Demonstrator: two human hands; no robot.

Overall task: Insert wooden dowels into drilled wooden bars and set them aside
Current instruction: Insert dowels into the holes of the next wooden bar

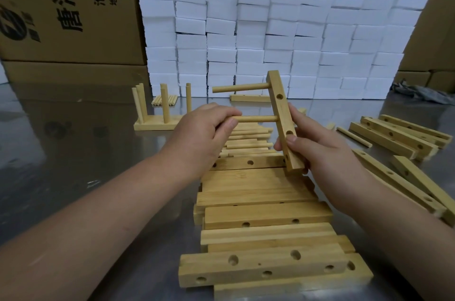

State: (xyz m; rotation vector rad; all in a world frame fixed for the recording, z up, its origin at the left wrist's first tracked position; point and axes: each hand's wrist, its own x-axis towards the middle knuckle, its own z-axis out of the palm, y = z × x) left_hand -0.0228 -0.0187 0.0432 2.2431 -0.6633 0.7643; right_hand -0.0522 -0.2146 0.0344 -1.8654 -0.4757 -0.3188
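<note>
Head view: I see the right hand (pixel 317 150) gripping a drilled bar (pixel 280 113) near its lower end, held almost upright just above the far end of the pile (pixel 266 217) of bars on the table (pixel 73 140). The left hand (pixel 204 128) pinches the lower dowel (pixel 253 118), whose tip sits in the bar's middle hole, and the upper dowel (pixel 240 88) sticks out sideways from the top hole. Loose dowels (pixel 248 140) lie just beyond the pile, a finished bar (pixel 157 125) with upright dowels stands far left of the pile, and spare bars (pixel 394 135) lie right of it.
</note>
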